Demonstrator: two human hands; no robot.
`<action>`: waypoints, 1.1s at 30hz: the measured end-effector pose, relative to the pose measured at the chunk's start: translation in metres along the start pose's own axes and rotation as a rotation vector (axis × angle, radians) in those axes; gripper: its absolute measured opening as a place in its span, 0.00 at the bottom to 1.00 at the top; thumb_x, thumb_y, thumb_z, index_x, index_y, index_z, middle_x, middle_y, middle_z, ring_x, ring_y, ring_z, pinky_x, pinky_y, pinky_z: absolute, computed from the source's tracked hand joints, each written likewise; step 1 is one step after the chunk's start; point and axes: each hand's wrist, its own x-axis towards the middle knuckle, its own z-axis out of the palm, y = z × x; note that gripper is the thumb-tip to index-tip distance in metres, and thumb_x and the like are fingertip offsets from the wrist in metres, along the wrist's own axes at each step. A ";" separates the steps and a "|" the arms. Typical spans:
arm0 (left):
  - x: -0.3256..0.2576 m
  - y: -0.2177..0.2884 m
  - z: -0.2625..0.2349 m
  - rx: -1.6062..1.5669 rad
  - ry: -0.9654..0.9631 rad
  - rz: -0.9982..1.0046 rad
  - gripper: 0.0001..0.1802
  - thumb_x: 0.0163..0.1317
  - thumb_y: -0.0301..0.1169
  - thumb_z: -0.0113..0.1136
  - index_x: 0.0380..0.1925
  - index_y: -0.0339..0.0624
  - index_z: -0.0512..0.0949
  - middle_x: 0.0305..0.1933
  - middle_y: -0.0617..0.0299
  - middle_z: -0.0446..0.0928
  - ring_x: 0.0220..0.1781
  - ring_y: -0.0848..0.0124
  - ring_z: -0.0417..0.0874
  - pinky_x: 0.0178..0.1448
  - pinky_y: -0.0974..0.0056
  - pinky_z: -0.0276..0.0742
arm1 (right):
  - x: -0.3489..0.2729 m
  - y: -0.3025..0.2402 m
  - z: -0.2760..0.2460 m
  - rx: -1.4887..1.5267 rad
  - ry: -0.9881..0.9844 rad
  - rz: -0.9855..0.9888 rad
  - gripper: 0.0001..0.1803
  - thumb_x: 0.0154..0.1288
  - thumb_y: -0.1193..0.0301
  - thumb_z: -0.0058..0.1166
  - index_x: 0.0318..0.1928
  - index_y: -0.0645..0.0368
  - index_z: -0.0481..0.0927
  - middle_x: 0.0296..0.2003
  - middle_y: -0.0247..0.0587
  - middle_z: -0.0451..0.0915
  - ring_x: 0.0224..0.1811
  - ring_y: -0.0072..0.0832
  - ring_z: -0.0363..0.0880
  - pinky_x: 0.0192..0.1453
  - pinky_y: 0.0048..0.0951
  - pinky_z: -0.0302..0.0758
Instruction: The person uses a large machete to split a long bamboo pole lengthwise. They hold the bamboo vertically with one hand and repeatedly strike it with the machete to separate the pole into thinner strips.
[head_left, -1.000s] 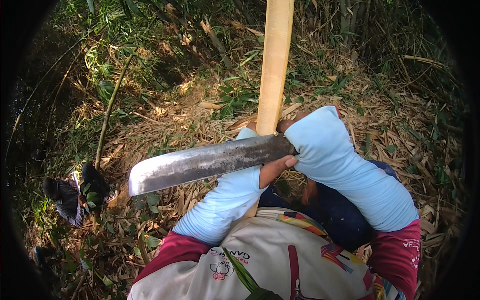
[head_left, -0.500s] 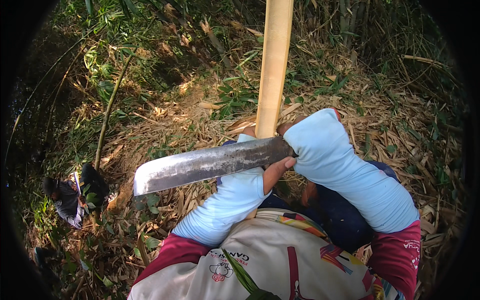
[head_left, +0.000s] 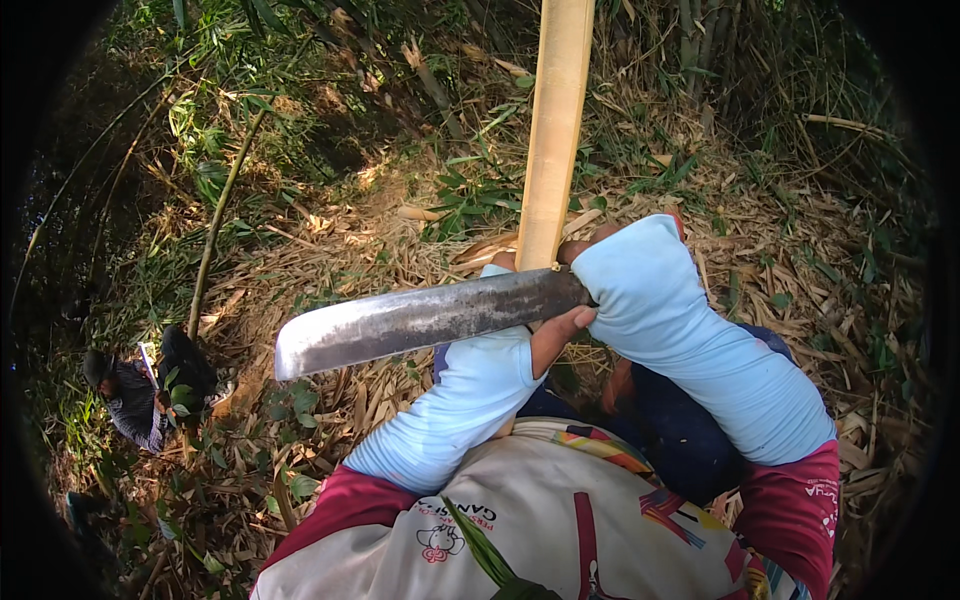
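A machete (head_left: 430, 320) with a broad, worn steel blade lies crosswise over the near end of a long split bamboo strip (head_left: 552, 130). My left hand (head_left: 553, 340) is closed around the strip beneath the blade; its thumb shows below the blade and some fingertips above it. My right hand (head_left: 590, 243) is closed at the machete's handle end, its grip mostly covered by a light blue sleeve cuff. The blade points left, its edge touching or just over the strip; which, I cannot tell. The strip's lower end is hidden behind the blade and hands.
Dry bamboo leaves and litter (head_left: 400, 260) cover the ground. At the far left another person (head_left: 140, 400) crouches with a pale strip in hand. A thin slanting stem (head_left: 225, 200) stands at left, with bamboo stalks (head_left: 690, 50) behind. My bent knee (head_left: 690, 430) is under my right forearm.
The machete has shifted slightly right and up, together with both hands. The bamboo strip has moved a little to the right. Both grips look the same.
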 end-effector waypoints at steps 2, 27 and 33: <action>0.004 0.010 -0.002 0.048 0.015 0.039 0.31 0.53 0.36 0.76 0.51 0.36 0.71 0.40 0.57 0.80 0.43 0.67 0.82 0.49 0.61 0.78 | -0.002 0.005 0.006 0.077 -0.002 -0.013 0.08 0.51 0.65 0.58 0.30 0.53 0.80 0.22 0.40 0.79 0.27 0.41 0.83 0.31 0.43 0.74; 0.007 -0.003 0.003 -0.047 -0.026 -0.016 0.28 0.57 0.38 0.74 0.52 0.34 0.74 0.47 0.57 0.81 0.50 0.70 0.80 0.56 0.63 0.74 | 0.002 0.009 0.008 -0.012 0.087 0.028 0.08 0.57 0.60 0.54 0.32 0.48 0.80 0.22 0.33 0.77 0.26 0.34 0.82 0.28 0.45 0.69; 0.013 -0.005 0.006 -0.042 0.005 0.054 0.23 0.57 0.44 0.74 0.42 0.38 0.80 0.37 0.59 0.83 0.40 0.68 0.84 0.45 0.62 0.78 | 0.002 0.014 0.015 -0.110 0.134 0.052 0.09 0.58 0.59 0.55 0.31 0.47 0.82 0.20 0.31 0.76 0.26 0.34 0.82 0.29 0.47 0.69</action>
